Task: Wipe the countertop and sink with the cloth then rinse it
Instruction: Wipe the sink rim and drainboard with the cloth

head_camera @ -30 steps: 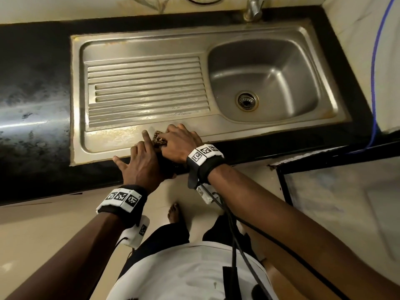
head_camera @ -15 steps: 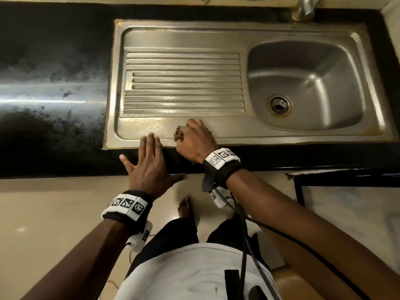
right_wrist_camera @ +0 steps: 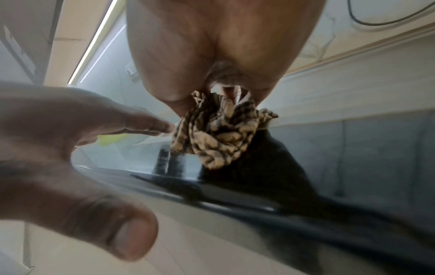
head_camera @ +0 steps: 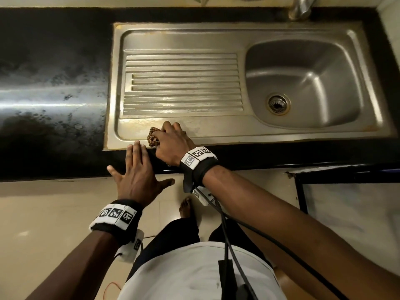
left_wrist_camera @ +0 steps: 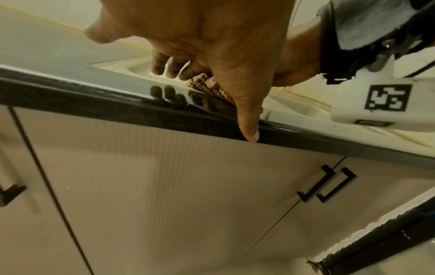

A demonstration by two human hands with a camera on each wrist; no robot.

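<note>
My right hand (head_camera: 171, 144) grips a bunched brown-and-cream patterned cloth (head_camera: 153, 137) on the front rim of the steel sink unit (head_camera: 216, 131), just below the ribbed drainboard (head_camera: 184, 83). The right wrist view shows the cloth (right_wrist_camera: 216, 134) hanging crumpled from that fist over the black countertop (head_camera: 49, 87). My left hand (head_camera: 138, 172) lies open, fingers straight and spread, over the counter's front edge beside the cloth, holding nothing. The left wrist view shows its fingers (left_wrist_camera: 164, 65) above the counter edge and the cloth (left_wrist_camera: 212, 89).
The basin (head_camera: 307, 83) with its drain (head_camera: 278, 103) is at the right, the tap base (head_camera: 300, 7) behind it. Cabinet doors with black handles (left_wrist_camera: 327, 184) stand below the counter. A black frame edge (head_camera: 346, 176) juts out at lower right.
My left hand came off the cloth and drew back to the counter's front edge, now flat and spread. The right hand kept the cloth on the sink's front rim. My head shifted left.
</note>
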